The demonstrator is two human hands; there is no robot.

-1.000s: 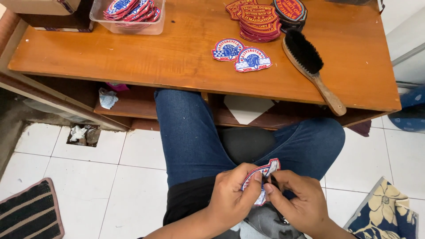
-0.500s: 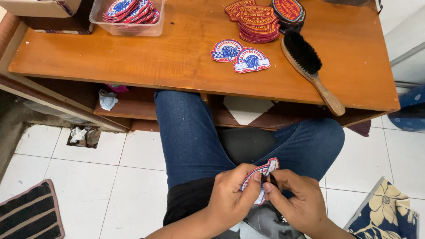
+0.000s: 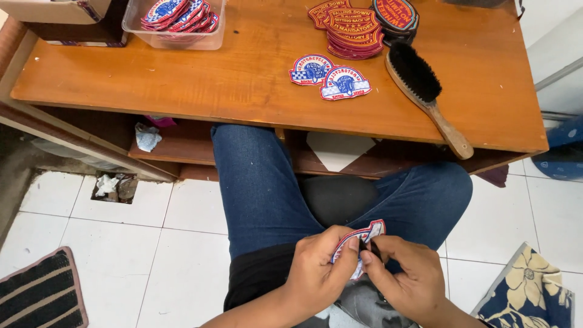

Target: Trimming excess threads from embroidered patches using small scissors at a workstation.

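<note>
The person sits at a wooden table [image 3: 200,79] with both hands low over the lap, above blue jeans [image 3: 261,188]. The left hand [image 3: 319,273] is closed around an embroidered patch [image 3: 358,240], red, white and blue, thumb on its face and fingers behind it. The right hand [image 3: 407,279] is pinched narrow on a small dark tool [image 3: 371,248], its tip touching the patch edge; what kind of tool cannot be told.

On the table, 2 similar patches [image 3: 331,76] lie flat and overlapping near the middle. Just right of them lies a brush [image 3: 425,94] with black bristles and a wooden handle, its handle end reaching the near edge. Behind these sits a stack of red patches [image 3: 355,30]. At the far left corner a clear tub [image 3: 176,37] holds more patches. A striped mat [image 3: 39,294] lies on the white tiled floor [image 3: 164,249].
</note>
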